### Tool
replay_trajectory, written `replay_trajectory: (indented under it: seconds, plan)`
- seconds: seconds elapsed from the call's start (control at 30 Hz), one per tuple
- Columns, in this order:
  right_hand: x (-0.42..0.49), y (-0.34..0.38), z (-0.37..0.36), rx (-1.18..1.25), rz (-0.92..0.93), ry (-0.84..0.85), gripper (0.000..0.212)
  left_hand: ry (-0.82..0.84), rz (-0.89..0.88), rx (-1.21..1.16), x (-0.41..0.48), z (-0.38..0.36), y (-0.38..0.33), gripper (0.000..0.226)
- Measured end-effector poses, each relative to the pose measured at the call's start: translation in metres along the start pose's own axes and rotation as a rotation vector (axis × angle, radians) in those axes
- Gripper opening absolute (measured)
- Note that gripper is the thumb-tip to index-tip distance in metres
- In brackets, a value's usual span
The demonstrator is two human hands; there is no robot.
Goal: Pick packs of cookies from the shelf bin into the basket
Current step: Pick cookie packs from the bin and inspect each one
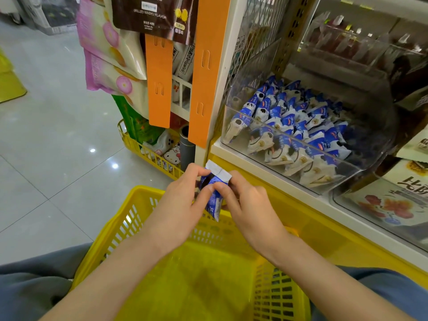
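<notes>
- The blue-and-white foil cookie pack [215, 208] is held between both hands, out of the bin, right at the far rim of the yellow slotted plastic basket [120, 230].
- The left hand [183, 200] pinches the pack's upper left side, with its thumb and fingers curled onto the wrapper.
- The right hand [245, 205] grips it from the other side, thumb lying across the blue face.
- The pack's long axis runs nearly upright and tilts a little. Its white crimped end is up and away from the person, and its lower end points down at the basket rim.
- The basket's floor lies below the pack and toward the person, so my guess is that a short pull inward and a release would finish this pick.
- Neither hand is nearer, since both touch the pack. Either could let go first.
- The clear plastic shelf bin [375, 135] sits up and to the right, closer to the right hand, and holds a heap of matching packs [294, 121].
</notes>
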State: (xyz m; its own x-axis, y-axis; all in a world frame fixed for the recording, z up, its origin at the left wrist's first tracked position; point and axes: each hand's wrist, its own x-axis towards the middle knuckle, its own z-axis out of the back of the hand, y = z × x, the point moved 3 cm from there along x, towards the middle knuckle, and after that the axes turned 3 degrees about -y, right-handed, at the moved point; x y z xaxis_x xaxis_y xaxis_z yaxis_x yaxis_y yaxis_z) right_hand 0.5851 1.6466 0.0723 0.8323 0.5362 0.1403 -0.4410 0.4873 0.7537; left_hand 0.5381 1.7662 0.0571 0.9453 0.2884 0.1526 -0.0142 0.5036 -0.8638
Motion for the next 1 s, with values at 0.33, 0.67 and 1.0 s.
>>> replay_trajectory:
  seconds: [0.33, 0.67, 1.0]
  plan:
    - [0.003, -0.002, -0.003, -0.188, 0.103, 0.034, 0.023, -0.03, -0.045, 0.198, 0.003, 0.006, -0.006, 0.022]
    - [0.006, -0.009, -0.009, -0.018, -0.056, 0.017, 0.017, -0.073, 0.046, 0.232, 0.004, 0.001, 0.002, 0.026]
    - [0.01, -0.005, -0.006, 0.422, -0.193, 0.154, 0.02, -0.161, 0.316, -0.418, 0.01, 0.004, 0.005, 0.022]
